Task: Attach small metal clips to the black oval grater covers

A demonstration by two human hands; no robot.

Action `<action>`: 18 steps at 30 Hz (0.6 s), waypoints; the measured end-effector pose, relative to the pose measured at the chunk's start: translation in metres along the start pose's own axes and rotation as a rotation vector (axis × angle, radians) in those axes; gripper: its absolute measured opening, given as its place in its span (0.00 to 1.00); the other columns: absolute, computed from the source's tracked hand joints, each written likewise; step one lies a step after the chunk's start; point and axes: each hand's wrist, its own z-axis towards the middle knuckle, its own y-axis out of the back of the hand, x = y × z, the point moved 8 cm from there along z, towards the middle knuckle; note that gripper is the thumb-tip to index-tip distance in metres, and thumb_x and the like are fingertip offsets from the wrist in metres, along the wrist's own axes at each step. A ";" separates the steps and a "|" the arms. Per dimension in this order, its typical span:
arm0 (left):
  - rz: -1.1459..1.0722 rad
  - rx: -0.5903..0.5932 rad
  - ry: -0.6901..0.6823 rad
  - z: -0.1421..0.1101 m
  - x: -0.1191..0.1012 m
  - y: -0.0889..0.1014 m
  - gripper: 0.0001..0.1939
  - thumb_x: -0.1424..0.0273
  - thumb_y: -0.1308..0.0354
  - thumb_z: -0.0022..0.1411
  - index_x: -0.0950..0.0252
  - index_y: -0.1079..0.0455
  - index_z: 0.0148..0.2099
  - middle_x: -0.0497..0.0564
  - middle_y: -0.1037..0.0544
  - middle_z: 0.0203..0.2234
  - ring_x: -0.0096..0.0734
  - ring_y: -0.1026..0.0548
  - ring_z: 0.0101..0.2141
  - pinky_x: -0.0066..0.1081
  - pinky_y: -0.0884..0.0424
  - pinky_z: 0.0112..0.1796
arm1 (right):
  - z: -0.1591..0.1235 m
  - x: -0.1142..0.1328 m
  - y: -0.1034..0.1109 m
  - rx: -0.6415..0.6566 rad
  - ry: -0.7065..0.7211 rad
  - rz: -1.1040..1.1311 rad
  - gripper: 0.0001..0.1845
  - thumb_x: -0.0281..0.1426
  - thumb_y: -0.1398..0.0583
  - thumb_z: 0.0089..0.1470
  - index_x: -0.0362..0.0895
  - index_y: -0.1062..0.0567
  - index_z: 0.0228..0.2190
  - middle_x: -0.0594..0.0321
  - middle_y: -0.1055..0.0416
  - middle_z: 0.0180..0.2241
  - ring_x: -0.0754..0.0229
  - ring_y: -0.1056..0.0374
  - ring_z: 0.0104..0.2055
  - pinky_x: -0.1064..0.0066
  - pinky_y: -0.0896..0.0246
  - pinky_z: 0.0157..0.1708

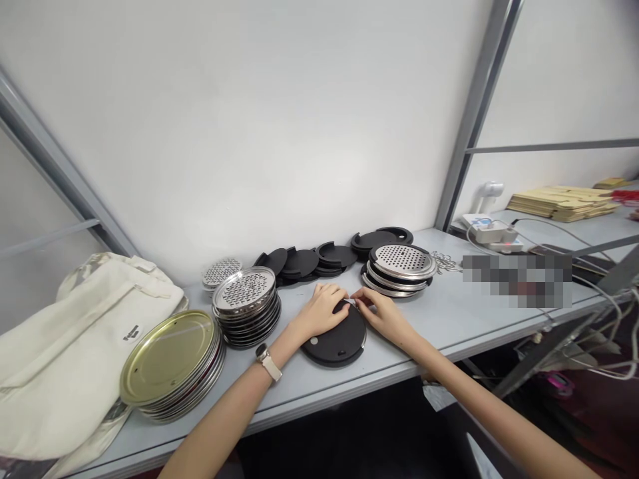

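Note:
A black round piece (335, 342) with a thin metallic edge lies flat near the front of the table. My left hand (323, 311) is closed over its far left side, with the thumb on top and the fingers curled at the far edge. My right hand (378, 310) pinches at a small shiny piece (351, 301) on the far edge, beside the left fingertips. What exactly that piece is cannot be made out. Just behind the right hand stands a stack of perforated metal discs (402, 261) with black rims.
Gold-coloured metal lids (168, 356) are stacked front left, beside a cream bag (84, 359). Grater discs (245, 291) stand in another stack. Black round holders (299, 263) line the wall. Small metal hooks (446, 262) lie right, near a power strip (492, 233) and cables.

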 end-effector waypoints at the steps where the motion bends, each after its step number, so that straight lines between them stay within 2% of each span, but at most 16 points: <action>1: -0.004 0.001 -0.001 0.000 0.000 0.000 0.05 0.68 0.51 0.65 0.62 0.36 0.42 0.50 0.29 0.38 0.36 0.33 0.43 0.37 0.41 0.49 | 0.000 0.000 0.000 0.000 0.000 0.002 0.07 0.30 0.49 0.59 0.44 0.31 0.33 0.62 0.30 0.29 0.59 0.34 0.31 0.70 0.39 0.33; 18: -0.008 -0.017 0.007 0.000 0.001 0.000 0.05 0.67 0.51 0.66 0.62 0.37 0.41 0.50 0.29 0.38 0.35 0.32 0.43 0.37 0.41 0.47 | 0.000 0.001 0.000 0.005 0.001 0.007 0.08 0.30 0.48 0.59 0.44 0.30 0.33 0.62 0.29 0.29 0.60 0.32 0.31 0.70 0.39 0.33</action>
